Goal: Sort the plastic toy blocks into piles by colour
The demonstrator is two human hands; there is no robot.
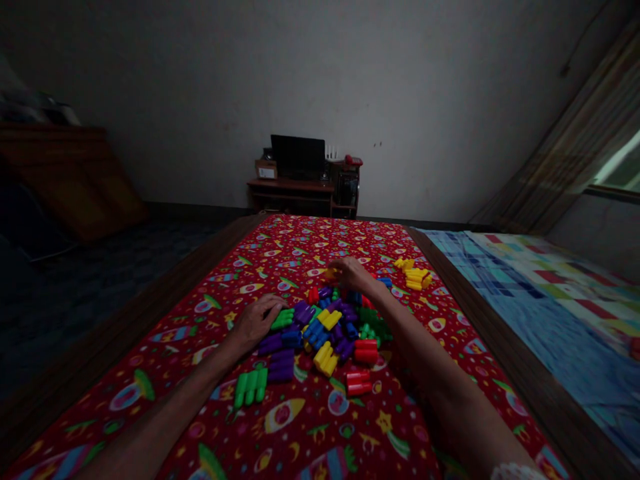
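Plastic blocks in several colours lie in a loose pile on a red patterned cloth (295, 427). My left hand (257, 321) rests at the pile's left edge, its fingers by a green block (283, 319); whether it grips the block is unclear. Beyond the back of the pile, my right hand (350, 272) has its fingers closed around a yellow block (331, 273). Yellow blocks (418, 279) form a separate group at the right. Nearer me are a green block (251, 387), a purple block (281, 366), and red blocks (359, 383).
A screen (299, 157) stands on a low desk (290, 188) against the far wall. A wooden cabinet (70, 173) is at the left. To the right of the clothed surface lies a blue and patchwork cover (540, 287), with a curtain (555, 153) behind.
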